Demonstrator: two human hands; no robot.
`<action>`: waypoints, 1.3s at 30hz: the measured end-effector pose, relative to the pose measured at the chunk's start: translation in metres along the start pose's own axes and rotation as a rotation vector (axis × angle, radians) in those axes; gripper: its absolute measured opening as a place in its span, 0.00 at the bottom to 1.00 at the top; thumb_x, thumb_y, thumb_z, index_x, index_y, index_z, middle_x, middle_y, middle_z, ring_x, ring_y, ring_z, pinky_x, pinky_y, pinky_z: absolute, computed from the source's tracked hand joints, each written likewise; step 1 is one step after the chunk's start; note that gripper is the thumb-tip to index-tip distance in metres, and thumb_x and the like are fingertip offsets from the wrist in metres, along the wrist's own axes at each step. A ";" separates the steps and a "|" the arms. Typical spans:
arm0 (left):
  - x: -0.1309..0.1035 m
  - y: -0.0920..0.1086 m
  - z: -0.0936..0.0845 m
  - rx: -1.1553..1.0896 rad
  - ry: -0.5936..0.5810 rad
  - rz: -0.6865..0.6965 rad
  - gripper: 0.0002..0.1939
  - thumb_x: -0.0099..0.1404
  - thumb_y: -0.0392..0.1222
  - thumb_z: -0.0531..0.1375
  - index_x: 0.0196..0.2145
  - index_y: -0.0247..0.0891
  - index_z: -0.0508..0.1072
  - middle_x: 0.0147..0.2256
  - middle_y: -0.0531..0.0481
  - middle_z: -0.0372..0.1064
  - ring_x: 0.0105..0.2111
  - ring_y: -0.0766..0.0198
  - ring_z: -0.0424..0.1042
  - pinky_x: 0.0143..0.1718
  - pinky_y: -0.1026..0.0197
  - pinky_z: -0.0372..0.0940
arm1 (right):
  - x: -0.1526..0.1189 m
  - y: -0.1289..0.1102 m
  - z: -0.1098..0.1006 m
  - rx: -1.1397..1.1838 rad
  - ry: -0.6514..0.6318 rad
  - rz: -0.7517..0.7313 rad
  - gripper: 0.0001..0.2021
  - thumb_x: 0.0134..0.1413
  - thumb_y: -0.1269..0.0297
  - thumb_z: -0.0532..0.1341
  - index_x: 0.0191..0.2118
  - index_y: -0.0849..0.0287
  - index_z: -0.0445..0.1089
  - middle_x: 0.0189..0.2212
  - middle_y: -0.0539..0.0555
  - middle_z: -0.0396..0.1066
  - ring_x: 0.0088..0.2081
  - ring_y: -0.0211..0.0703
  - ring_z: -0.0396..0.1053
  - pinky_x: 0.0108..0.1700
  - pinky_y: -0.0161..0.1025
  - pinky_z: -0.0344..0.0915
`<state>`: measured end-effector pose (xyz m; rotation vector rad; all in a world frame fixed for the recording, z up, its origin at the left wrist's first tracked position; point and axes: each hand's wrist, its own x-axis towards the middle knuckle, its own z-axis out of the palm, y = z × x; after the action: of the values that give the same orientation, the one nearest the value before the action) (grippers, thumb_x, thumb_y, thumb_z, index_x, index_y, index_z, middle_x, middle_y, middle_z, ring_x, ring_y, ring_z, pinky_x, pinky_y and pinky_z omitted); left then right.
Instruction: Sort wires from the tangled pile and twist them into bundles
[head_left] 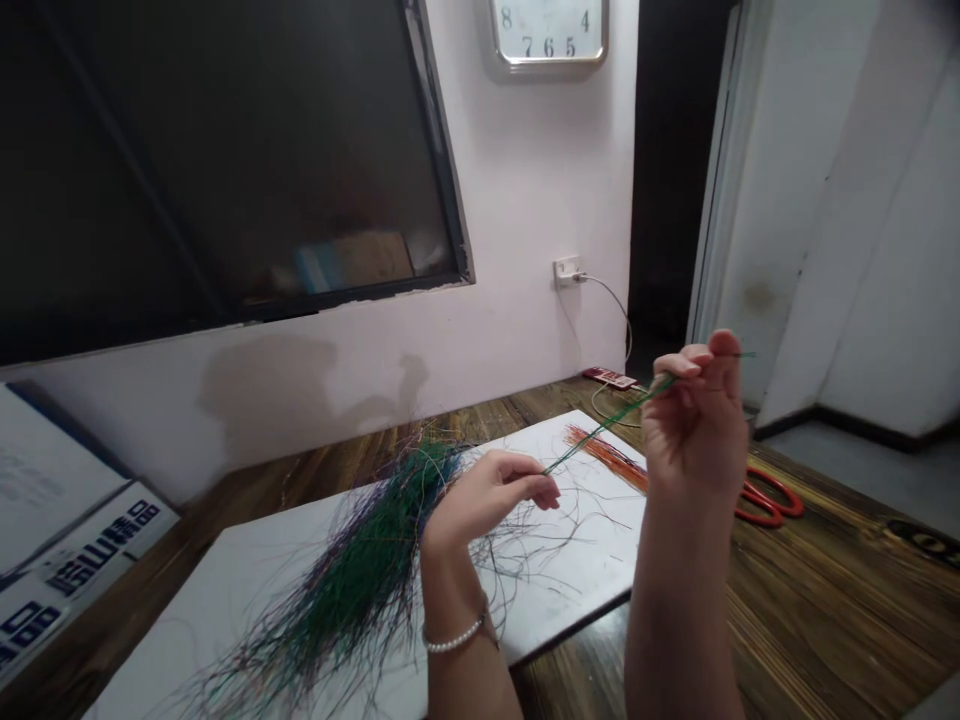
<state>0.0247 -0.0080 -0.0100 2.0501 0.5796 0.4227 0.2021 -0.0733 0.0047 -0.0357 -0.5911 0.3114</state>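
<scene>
- Fingers of the left hand pinch 1 end of the thin green strands.
- The right hand, raised higher, grips the same strands with its fingers closed; a short tip pokes out past them.
- The strands slant up between the 2 hands, above the white board on the wooden counter.
- A green and purple bundle lies on the board, beside the left hand.
- Orange strands lie near the board's far edge.
- Red-handled scissors lie on the counter, partly hidden by the right arm.

Hands stretching green strands, scissors, wall clock
</scene>
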 end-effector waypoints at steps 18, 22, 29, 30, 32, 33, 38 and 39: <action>0.015 -0.002 0.009 -0.067 0.034 0.029 0.10 0.60 0.37 0.56 0.28 0.34 0.76 0.19 0.54 0.61 0.21 0.72 0.58 0.25 0.67 0.55 | 0.008 -0.018 -0.019 -0.017 0.130 -0.248 0.15 0.52 0.84 0.57 0.31 0.55 0.75 0.33 0.43 0.70 0.31 0.24 0.67 0.33 0.21 0.69; 0.009 -0.002 0.006 -0.082 -0.011 -0.006 0.09 0.58 0.39 0.58 0.27 0.34 0.77 0.19 0.54 0.59 0.22 0.71 0.58 0.25 0.66 0.53 | 0.010 -0.017 -0.022 0.015 0.117 -0.194 0.13 0.50 0.82 0.60 0.31 0.56 0.74 0.32 0.42 0.70 0.30 0.23 0.67 0.32 0.20 0.69; 0.008 -0.012 -0.003 0.027 0.183 0.020 0.10 0.59 0.40 0.58 0.28 0.35 0.78 0.20 0.51 0.64 0.24 0.69 0.60 0.26 0.66 0.55 | 0.006 -0.016 -0.016 -0.050 0.017 -0.037 0.09 0.44 0.78 0.66 0.31 0.58 0.75 0.29 0.45 0.69 0.28 0.25 0.65 0.28 0.21 0.67; 0.009 -0.015 -0.004 0.035 0.232 0.021 0.10 0.59 0.41 0.58 0.28 0.34 0.78 0.20 0.51 0.64 0.24 0.68 0.61 0.26 0.66 0.55 | 0.004 -0.015 -0.014 -0.088 -0.026 -0.019 0.09 0.44 0.77 0.66 0.32 0.58 0.75 0.27 0.46 0.69 0.27 0.26 0.64 0.27 0.21 0.66; 0.010 -0.020 -0.007 0.037 0.312 0.020 0.10 0.59 0.42 0.58 0.27 0.34 0.77 0.20 0.51 0.64 0.24 0.68 0.61 0.26 0.66 0.55 | 0.002 -0.014 -0.011 -0.136 -0.099 0.024 0.09 0.44 0.73 0.67 0.34 0.56 0.75 0.24 0.46 0.67 0.25 0.27 0.62 0.25 0.23 0.65; 0.011 -0.023 -0.008 0.038 0.339 0.018 0.10 0.59 0.42 0.58 0.27 0.34 0.77 0.20 0.51 0.64 0.24 0.68 0.61 0.26 0.66 0.55 | 0.000 -0.013 -0.008 -0.147 -0.128 0.051 0.09 0.43 0.72 0.67 0.34 0.54 0.75 0.23 0.45 0.67 0.23 0.27 0.61 0.24 0.24 0.64; 0.015 -0.033 -0.011 0.058 0.385 -0.004 0.13 0.59 0.46 0.58 0.28 0.34 0.77 0.20 0.50 0.66 0.24 0.66 0.64 0.27 0.65 0.57 | -0.011 -0.012 0.005 -0.154 -0.269 0.189 0.11 0.42 0.67 0.69 0.36 0.51 0.74 0.20 0.45 0.66 0.20 0.30 0.61 0.18 0.28 0.60; 0.015 -0.034 -0.011 0.069 0.401 -0.018 0.14 0.59 0.46 0.57 0.28 0.33 0.77 0.21 0.49 0.68 0.25 0.65 0.66 0.28 0.64 0.59 | -0.014 -0.011 0.007 -0.177 -0.305 0.189 0.10 0.43 0.68 0.68 0.36 0.52 0.74 0.19 0.45 0.67 0.20 0.31 0.63 0.19 0.28 0.60</action>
<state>0.0238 0.0237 -0.0329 2.0346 0.8603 0.8230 0.1906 -0.0887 0.0047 -0.2187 -0.9199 0.4519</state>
